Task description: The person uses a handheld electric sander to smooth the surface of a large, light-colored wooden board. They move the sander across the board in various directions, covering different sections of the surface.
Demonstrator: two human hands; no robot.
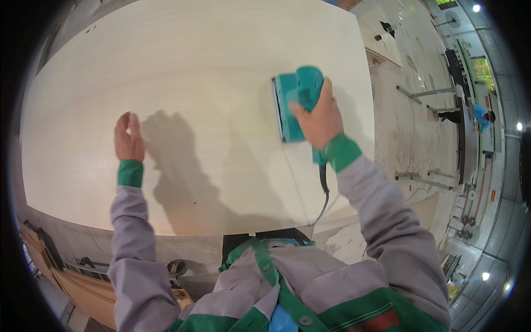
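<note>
A large pale flat board [221, 50] lies in front of me. My right hand [321, 119] is wrapped round a teal electric sander [287, 97] toward the board's right side. The sander's flat rectangular base faces the board, and its dark cord [324, 191] runs from the handle back to the board's near edge. Over the left part of the board, my left hand [130, 138] is raised with its fingers loosely bent. A gap shows between its thumb and fingers, and I see no tool in it. Shadows of my hand and body fall across the middle of the board.
Brown sheets [72, 271] stack at the lower left, beyond the board's near edge. To the right lies a worn, stained floor with metal-legged tables [423, 94]. Farther off, a person in blue [482, 116] is beside a dark table.
</note>
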